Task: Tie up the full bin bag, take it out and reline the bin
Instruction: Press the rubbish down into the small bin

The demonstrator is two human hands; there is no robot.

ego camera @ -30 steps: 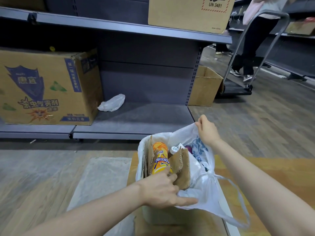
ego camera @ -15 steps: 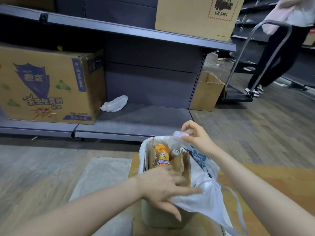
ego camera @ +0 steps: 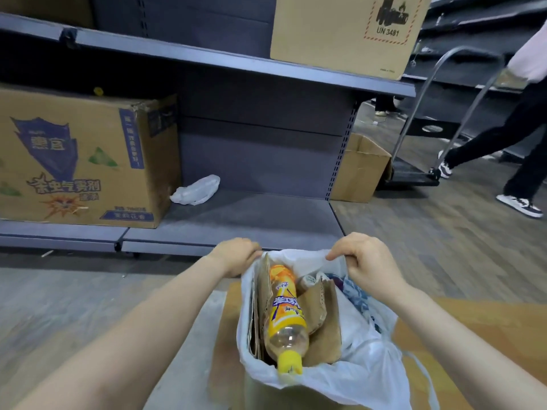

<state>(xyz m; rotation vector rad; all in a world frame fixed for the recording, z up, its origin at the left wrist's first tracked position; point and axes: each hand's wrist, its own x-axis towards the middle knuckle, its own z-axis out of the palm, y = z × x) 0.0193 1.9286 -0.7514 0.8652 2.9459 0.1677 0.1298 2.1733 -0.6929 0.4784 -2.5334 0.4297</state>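
both hands grip the far rim of the white bin bag (ego camera: pixel 349 377), left hand (ego camera: pixel 236 255) and right hand (ego camera: pixel 367 261) apart

Both hands — left hand (ego camera: pixel 236 255), right hand (ego camera: pixel 365 261) — grip the bin bag (ego camera: pixel 364 377) rim.

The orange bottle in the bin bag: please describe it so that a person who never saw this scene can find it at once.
Look at the white bin bag that both hands hold open, below the grey shelf. Inside, among brown cardboard pieces, lies the orange bottle, its yellow cap toward the camera. It is the only brightly coloured thing in the bag.
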